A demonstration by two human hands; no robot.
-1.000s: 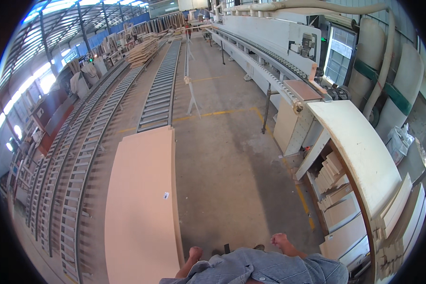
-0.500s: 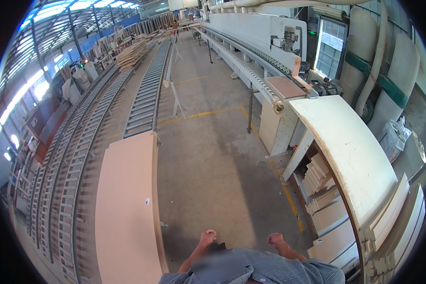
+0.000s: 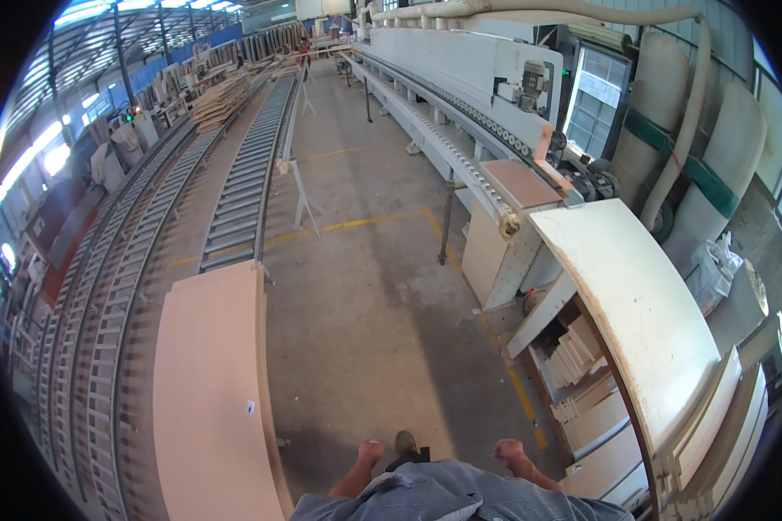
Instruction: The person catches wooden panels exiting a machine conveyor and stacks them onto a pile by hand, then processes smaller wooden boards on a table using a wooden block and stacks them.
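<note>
My left hand (image 3: pixel 370 451) hangs low over the concrete floor, loosely curled, and nothing shows in it. To its left, a short way off, lies a stack of pale pink-beige panels (image 3: pixel 208 365) with a small white label on its top sheet. Out in front of my body on the other side, my right hand (image 3: pixel 509 451) is also curled in a loose fist, with nothing visible in it. Neither hand touches anything. Closest to my right hand are the pale boards (image 3: pixel 606 404) on the shelves of a cabinet-like bench.
Roller conveyors (image 3: pixel 239 204) run along the left, one carrying stacked boards (image 3: pixel 220 106) farther off. A long white machine (image 3: pixel 460 74) with a roller rail stands ahead right. A cream-topped bench (image 3: pixel 639 278) borders my right. Yellow lines (image 3: pixel 356 223) mark the concrete floor.
The view has shifted: the bench and machine sit slightly lower, the panel stack farther left. A shoe now shows between my hands. Both hands stay curled.
</note>
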